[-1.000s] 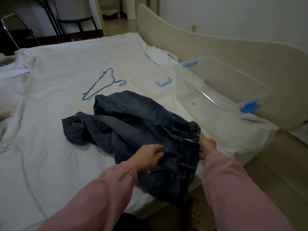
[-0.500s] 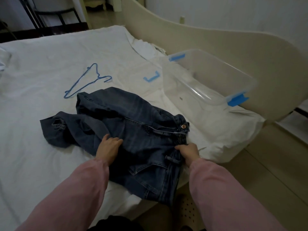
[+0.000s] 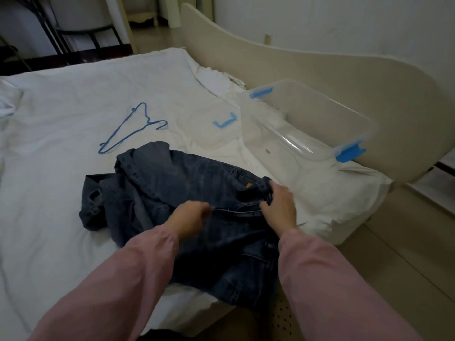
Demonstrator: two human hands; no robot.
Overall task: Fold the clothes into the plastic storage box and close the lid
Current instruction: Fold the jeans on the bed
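In the lower middle of the frame, our right grip (image 3: 280, 207) clutches the waistband of the jeans (image 3: 172, 183). Our left grip (image 3: 190, 217) curls on the denim just left of it, too blurred to tell whether it holds. The jeans lie crumpled on the white bed (image 3: 61, 119), with the clear storage box (image 3: 320, 114) lidless at right and a blue hanger (image 3: 147, 122) above.

Jeans (image 3: 177, 183) on bed (image 3: 61, 217), hanger (image 3: 128, 130) behind, box (image 3: 295, 153) right.

Dim bluish light, motion blur, wide-angle edge distortion
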